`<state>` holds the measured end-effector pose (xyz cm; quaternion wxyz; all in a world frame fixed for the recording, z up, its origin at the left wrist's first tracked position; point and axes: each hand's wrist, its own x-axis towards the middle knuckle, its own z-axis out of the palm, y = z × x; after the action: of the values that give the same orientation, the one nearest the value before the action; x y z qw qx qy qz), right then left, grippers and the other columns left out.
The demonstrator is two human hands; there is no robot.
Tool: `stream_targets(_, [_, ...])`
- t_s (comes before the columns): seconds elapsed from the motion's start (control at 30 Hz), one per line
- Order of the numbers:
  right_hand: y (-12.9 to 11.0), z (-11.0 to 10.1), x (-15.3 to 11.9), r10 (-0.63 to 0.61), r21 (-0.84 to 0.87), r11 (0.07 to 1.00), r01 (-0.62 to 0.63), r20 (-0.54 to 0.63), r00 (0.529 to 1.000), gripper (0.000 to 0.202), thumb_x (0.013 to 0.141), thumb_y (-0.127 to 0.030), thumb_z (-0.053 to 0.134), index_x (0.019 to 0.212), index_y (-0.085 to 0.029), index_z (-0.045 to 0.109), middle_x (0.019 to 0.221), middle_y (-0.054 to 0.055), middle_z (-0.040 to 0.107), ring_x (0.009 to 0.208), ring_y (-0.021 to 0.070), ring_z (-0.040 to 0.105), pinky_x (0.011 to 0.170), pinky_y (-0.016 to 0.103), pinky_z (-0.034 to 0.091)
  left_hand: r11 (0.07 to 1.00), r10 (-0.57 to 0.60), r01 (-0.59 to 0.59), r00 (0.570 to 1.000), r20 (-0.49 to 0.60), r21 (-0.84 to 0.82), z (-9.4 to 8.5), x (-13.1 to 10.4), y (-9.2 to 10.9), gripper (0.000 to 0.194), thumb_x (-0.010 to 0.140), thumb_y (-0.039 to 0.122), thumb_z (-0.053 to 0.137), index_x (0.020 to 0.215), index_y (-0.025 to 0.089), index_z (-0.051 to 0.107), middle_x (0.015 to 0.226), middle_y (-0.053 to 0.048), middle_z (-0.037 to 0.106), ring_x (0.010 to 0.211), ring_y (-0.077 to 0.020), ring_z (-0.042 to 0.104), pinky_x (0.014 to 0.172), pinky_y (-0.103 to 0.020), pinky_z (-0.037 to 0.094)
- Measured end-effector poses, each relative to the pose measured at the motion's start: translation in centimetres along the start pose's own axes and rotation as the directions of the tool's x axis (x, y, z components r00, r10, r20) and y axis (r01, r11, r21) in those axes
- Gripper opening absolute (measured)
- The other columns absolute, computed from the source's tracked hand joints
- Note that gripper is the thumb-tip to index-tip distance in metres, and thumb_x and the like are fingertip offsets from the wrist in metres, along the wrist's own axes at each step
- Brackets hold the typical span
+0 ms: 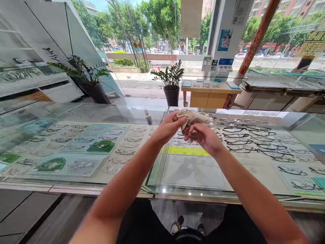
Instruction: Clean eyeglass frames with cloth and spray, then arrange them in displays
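Observation:
A beige cloth, bunched and folded, is held up above the glass counter at the centre of the view. My left hand grips its left end, thumb on top. Just below and to the right, my right hand has its fingers curled at the underside of the cloth, pinching at its lower edge. Whether something is wrapped inside the cloth cannot be made out. Under my hands lies a pale mat with a yellow strip.
Rows of eyeglasses lie in the glass display counter on both sides. A small bottle stands on the counter left of my hands. Beyond are a potted plant and a wooden display table.

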<state>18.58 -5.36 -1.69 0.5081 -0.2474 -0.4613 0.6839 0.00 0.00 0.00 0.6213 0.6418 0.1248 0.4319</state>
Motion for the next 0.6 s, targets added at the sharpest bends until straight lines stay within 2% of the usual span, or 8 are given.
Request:
stream_targets(0.07, [-0.1,-0.2,0.0,-0.005,-0.005,1.0,0.005,-0.003,1.0,0.031,0.088,-0.049,0.082,0.082,-0.019,0.078,0.096,0.006,0.082,0.079,0.0203,0.079,0.067,0.028,0.052,1.0,-0.007,0.007,0.998,-0.069,0.005,0.4,0.1,0.4,0.039,0.089,0.043,0.091,0.102,0.016,0.067,0.079,-0.002,0.071,0.059,-0.0122,0.065,0.054,-0.024,0.051])
stream_targets(0.17, [0.2,-0.3,0.1,-0.002,-0.007,1.0,0.002,0.007,1.0,0.032,0.089,-0.05,0.081,0.083,-0.019,0.077,0.095,0.007,0.082,0.08,0.0206,0.079,0.069,0.029,0.054,0.999,-0.025,0.028,0.991,-0.129,0.019,1.0,0.0,0.7,0.047,0.077,0.04,0.1,0.101,0.016,0.066,0.076,0.0,0.071,0.057,-0.0107,0.063,0.051,-0.021,0.048])
stream_targets(0.27, [0.8,-0.1,0.1,0.014,-0.005,1.0,-0.014,0.029,0.999,0.034,0.089,-0.052,0.082,0.082,-0.019,0.076,0.094,0.006,0.081,0.082,0.0214,0.079,0.073,0.031,0.055,0.998,-0.047,0.053,0.989,-0.139,0.04,1.8,-0.2,0.6,0.046,0.081,0.043,0.097,0.101,0.019,0.062,0.062,0.004,0.065,0.044,-0.0095,0.052,0.042,-0.022,0.043])
stream_targets(0.37, [1.3,0.1,0.1,0.018,-0.017,1.0,-0.017,0.047,0.999,0.036,0.089,-0.055,0.084,0.083,-0.02,0.077,0.094,0.005,0.08,0.086,0.0219,0.08,0.073,0.03,0.055,0.997,-0.041,0.053,0.979,-0.2,0.058,2.5,-0.5,0.2,0.043,0.087,0.048,0.091,0.099,0.022,0.058,0.054,0.007,0.061,0.036,-0.0089,0.043,0.035,-0.022,0.037])
stream_targets(0.6, [1.3,0.6,-0.1,0.023,-0.082,0.996,-0.019,0.047,0.999,0.036,0.091,-0.054,0.079,0.083,-0.019,0.079,0.089,0.006,0.079,0.082,0.0195,0.077,0.07,0.027,0.049,0.996,0.0,0.03,0.946,-0.324,0.086,3.2,-0.5,-0.2,0.041,0.097,0.058,0.076,0.092,0.023,0.055,0.048,0.008,0.056,0.028,-0.0114,0.043,0.03,-0.023,0.034])
